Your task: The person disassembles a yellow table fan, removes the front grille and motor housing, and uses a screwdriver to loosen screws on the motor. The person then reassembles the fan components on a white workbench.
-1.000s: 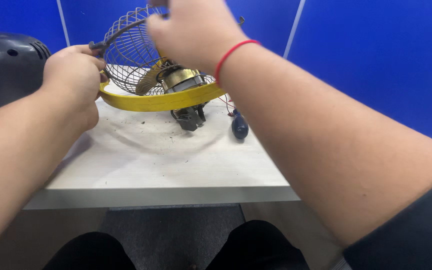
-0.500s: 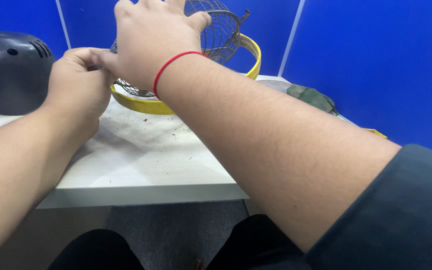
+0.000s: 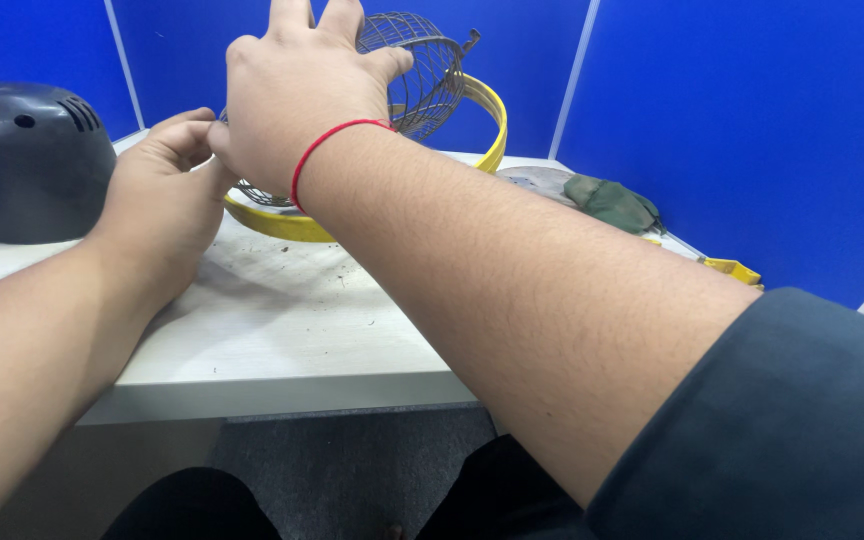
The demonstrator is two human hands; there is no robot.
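While our two hands meet at the upper middle of the frame, we steady a wire fan guard with a yellow rim that stands tilted on the desk, its dome facing away from us. Our right hand, a red thread at the wrist, reaches across with fingers spread over the mesh, seemingly to brace the cage from the front; whether the fingertips actually close on the wires we cannot tell, since the back of the hand hides them. Our left hand sits just beside it at the left edge of the guard, fingers curled and pinched at the rim, apparently holding that side so the piece does not roll.

At the upper left rests a dark grey plastic motor housing, apart from the guard. To the right of centre, near the partition, lies a crumpled green cloth on something round and grey, with a small yellow object at the desk's far edge. Beneath it all, the pale wood-grain desk carries dark specks and scuff marks. Blue partition panels with light seams wall in the workspace, and grey carpet shows below.
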